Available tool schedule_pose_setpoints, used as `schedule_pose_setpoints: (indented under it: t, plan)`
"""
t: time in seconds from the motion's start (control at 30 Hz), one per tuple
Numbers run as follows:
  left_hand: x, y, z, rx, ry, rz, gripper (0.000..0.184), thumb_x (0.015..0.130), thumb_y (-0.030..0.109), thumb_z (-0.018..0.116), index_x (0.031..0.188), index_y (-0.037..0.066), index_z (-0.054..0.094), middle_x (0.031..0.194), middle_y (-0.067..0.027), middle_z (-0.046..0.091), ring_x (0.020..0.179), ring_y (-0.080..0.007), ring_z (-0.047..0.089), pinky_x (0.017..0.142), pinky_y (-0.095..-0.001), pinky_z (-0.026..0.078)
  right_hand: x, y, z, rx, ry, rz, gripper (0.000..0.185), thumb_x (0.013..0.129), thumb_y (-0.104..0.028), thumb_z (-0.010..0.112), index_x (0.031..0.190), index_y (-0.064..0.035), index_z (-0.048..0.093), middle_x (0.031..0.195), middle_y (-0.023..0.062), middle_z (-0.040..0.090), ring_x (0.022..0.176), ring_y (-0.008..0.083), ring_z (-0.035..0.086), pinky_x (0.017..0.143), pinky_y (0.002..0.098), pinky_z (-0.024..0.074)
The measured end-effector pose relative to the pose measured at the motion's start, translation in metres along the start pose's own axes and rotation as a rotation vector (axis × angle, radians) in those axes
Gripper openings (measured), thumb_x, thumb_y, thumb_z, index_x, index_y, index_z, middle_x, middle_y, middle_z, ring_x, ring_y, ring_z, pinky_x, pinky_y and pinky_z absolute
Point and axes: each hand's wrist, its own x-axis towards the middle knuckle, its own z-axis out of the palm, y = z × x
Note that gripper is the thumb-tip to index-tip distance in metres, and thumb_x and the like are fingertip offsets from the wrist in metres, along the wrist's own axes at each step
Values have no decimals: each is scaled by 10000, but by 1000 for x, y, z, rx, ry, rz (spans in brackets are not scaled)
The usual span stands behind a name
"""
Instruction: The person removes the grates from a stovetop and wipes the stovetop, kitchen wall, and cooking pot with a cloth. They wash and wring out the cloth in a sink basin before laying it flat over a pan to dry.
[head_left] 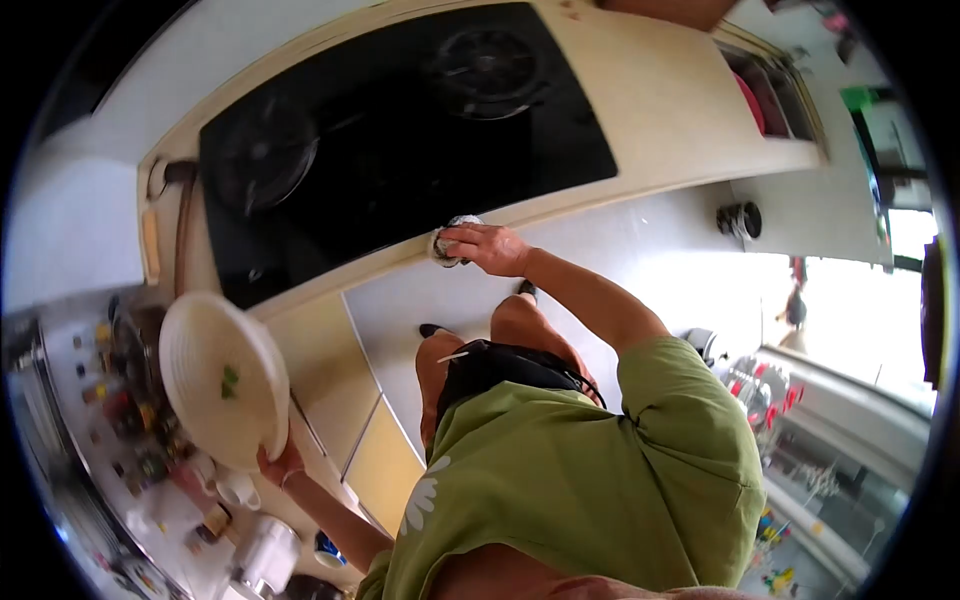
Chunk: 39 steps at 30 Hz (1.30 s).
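At the lower left, my left hand (282, 462) grips the rim of a large cream-coloured basin (200, 350), which is tilted so its inside faces me. A small green leaf, or a print of one, shows on the basin's inner bottom. My right hand (492, 248) is closed over a crumpled pale cloth (447, 247) with dark patches. It presses the cloth at the front edge of the counter, just before the black glass stove (400, 170).
Two burners sit on the stove. A sink (795, 95) with something red inside is at the far right. Bottles (125, 410), a white mug (240, 490) and a metal appliance (268, 550) crowd the left counter. A dark canister (740, 220) stands at right.
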Motion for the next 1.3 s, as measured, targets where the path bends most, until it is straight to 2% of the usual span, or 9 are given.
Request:
schedule_pose_setpoints:
  t: [0.13, 0.2, 0.3, 0.37, 0.4, 0.8, 0.93, 1.03, 1.3]
  plan:
    - [11, -3, 9, -80, 160, 7, 671, 720, 256, 540, 1266, -20, 264, 1243, -222, 343, 1169, -452, 271, 924, -573, 324, -67, 62, -34, -18, 83, 46, 300, 730, -23, 510, 1000, -153, 487, 1239, 28, 415, 1113, 246, 428, 855, 315, 445]
    - [11, -3, 20, -68, 223, -62, 637, 747, 320, 508, 1263, 21, 285, 1225, -189, 380, 1107, -425, 367, 894, -588, 349, -100, 91, -53, -20, 134, 94, 296, 731, -16, 503, 994, -153, 486, 1222, 29, 425, 1108, 248, 429, 846, 318, 450]
    - [-2, -26, 49, 45, 210, 157, 658, 745, 416, 513, 1241, 30, 320, 1202, -198, 393, 1089, -404, 396, 882, -538, 382, -148, 125, -81, -81, 213, 178, 293, 728, -16, 503, 986, -152, 486, 1219, 31, 426, 1114, 246, 422, 834, 318, 457]
    - [-22, -47, 82, -169, 694, 286, 571, 788, 416, 496, 1200, 40, 373, 1138, -186, 448, 1007, -329, 472, 816, -426, 444, -177, 144, -99, -130, 229, 262, 291, 725, -26, 508, 987, -149, 485, 1215, 33, 427, 1118, 242, 415, 826, 319, 461]
    - [-30, -60, 92, -160, 758, 328, 560, 788, 410, 500, 1192, 42, 381, 1127, -183, 455, 993, -324, 477, 805, -419, 447, -189, 156, -105, -147, 237, 303, 290, 723, -30, 510, 987, -147, 484, 1212, 34, 428, 1120, 240, 412, 821, 320, 463]
    - [-107, -261, 144, 1026, 67, 678, 428, 786, 342, 545, 1101, 61, 475, 995, -148, 533, 819, -253, 540, 672, -331, 479, -322, 279, -190, -251, 623, 902, 306, 780, -109, 492, 1081, -163, 503, 1275, 67, 377, 1179, 252, 336, 995, 395, 241]
    - [-83, -321, 195, 1101, -366, 710, 384, 785, 319, 560, 1071, 67, 507, 951, -136, 560, 761, -230, 561, 628, -302, 490, -331, 313, -198, -301, 684, 1141, 363, 778, -118, 446, 1133, -183, 494, 1329, 71, 316, 1237, 226, 267, 1028, 383, 176]
    - [-162, -397, 309, 1145, -421, 599, 259, 816, 249, 546, 992, 59, 548, 810, -84, 591, 601, -155, 559, 509, -221, 447, -336, 329, -211, -274, 641, 1218, 377, 808, -140, 435, 1178, -207, 454, 1350, 62, 277, 1254, 223, 228, 1032, 376, 164]
    - [-234, -563, 433, 1133, -999, 451, 263, 867, 200, 425, 1015, -1, 508, 813, -99, 570, 623, -154, 550, 525, -209, 434, -390, 402, -254, -276, 726, 1281, 324, 851, -175, 377, 1159, -209, 472, 1355, 43, 272, 1259, 201, 215, 1044, 361, 147]
